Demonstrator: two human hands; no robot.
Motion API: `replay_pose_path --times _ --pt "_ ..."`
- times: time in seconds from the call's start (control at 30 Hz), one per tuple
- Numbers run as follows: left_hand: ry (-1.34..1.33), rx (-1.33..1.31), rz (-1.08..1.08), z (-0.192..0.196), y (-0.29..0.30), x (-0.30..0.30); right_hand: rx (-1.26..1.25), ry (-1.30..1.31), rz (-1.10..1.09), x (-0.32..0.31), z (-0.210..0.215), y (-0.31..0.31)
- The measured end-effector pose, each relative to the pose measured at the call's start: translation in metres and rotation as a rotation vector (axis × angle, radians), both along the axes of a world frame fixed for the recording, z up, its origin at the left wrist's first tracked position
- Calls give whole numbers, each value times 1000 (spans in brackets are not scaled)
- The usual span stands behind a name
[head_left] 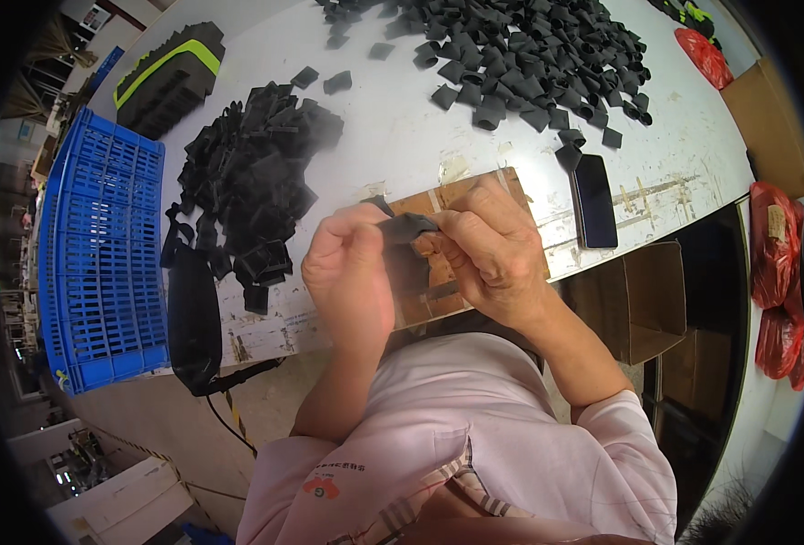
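Observation:
My left hand (345, 263) and my right hand (495, 250) are raised close together over the near edge of the white table. Between them they pinch a small black fabric piece (405, 226), its left end in the left fingers and its right end in the right fingertips. Below the hands lies a brown board (512, 186) with pale strips across it. A dark patch shows on the board under the fabric, too blurred to name. To the left is a heap of flat black fabric pieces (261, 173); farther off spreads a pile of black folded loops (529, 64).
A blue plastic crate (107, 263) stands at the table's left edge, beside a black pouch-like item (195, 318). A dark stack with a yellow-green band (170, 77) lies at the far left. A phone (594, 202) rests right of the board, above an open cardboard box (651, 304).

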State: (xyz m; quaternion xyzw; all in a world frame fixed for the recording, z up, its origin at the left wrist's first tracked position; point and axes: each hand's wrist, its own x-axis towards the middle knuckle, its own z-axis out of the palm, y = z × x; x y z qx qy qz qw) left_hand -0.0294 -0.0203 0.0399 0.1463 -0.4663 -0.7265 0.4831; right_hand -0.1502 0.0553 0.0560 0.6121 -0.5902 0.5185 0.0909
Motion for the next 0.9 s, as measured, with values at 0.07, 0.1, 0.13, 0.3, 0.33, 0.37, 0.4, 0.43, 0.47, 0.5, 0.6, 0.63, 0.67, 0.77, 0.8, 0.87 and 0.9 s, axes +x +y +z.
replay_pose_path --times 0.07,0.1,0.13,0.3,0.33,0.37,0.4,0.43,0.47,0.5,0.6,0.63,0.67,0.77,0.8,0.87,0.9 --pt "-62 -57 -16 -1 0 2 -17 -6 -19 1 -6 3" --pt "-123 -119 -34 -1 -1 2 -38 -9 -40 1 -7 4" --pt "-105 -134 -69 0 -4 0 -37 -6 -38 2 -7 5" --pt "-343 -380 -176 20 -21 -4 101 -32 -12 -1 0 5" --pt "-352 -468 -157 21 -25 -2 105 -34 -8 0 3 4" --pt "-361 -554 -139 21 -28 -2 106 -26 -1 1 6 2" --pt "-340 -641 -86 21 -29 -3 110 -19 4 2 8 3" --pt "-345 -633 -88 18 -30 -3 118 -24 6 2 8 3" --pt "-322 -629 -88 15 -29 -3 153 21 -3 2 8 4" --pt "-298 -630 -89 13 -31 -5 182 67 -14 0 8 3" --pt "-327 -582 -75 7 -35 -6 227 109 -8 -7 12 1" --pt "-351 -469 -82 0 -37 -7 227 105 -10 -14 19 0" --pt "-551 -508 -14 -17 -48 -3 256 -376 126 -24 29 -1" --pt "-893 -462 71 -65 -81 2 190 -636 -52 -59 24 -21" --pt "-1071 -586 70 -76 -88 4 249 -643 -114 -58 21 -18" --pt "-1259 -653 21 -83 -87 1 365 -822 -62 -40 7 -2" --pt "-1264 -647 16 -80 -82 -2 391 -915 -4 -31 -6 7"
